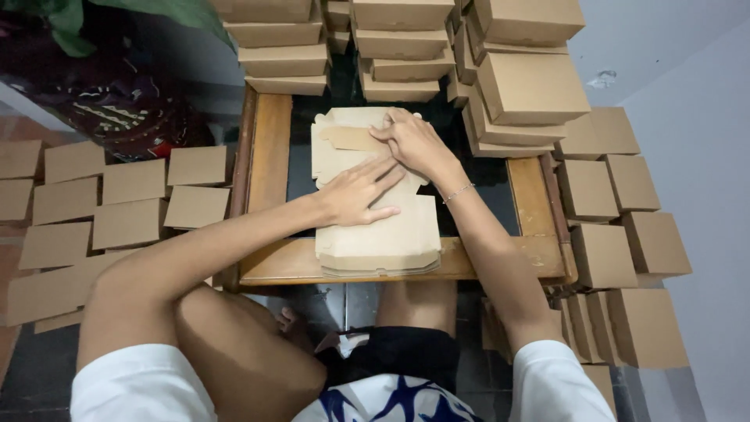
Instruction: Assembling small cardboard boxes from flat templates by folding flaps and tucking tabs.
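**Flap going down, stack wanting to slide**

My left hand (355,195) lies flat, fingers spread and straight, pressing on the top cardboard blank (375,211) of the pile; it grips nothing, only pins. My right hand (414,143) is at the far end, fingers curled over the flap (351,138) and pushing it down toward the left, thumb hidden underneath, so I cannot tell how firmly it pinches.

The pile of flat blanks (379,254) sits in the middle of the low wooden table (269,156), its near edge hanging just past the table's near rail. That's my worry: press too hard toward me and the sheets could slip off into my lap. If my left palm lets up, the top blank may skew and the fold could run off its crease, maybe tearing a corner.

Finished boxes (531,86) tower at the far side, close to my right knuckles; a careless elbow could topple them. More folded boxes (609,250) line the right floor, flat pieces (129,203) the left.
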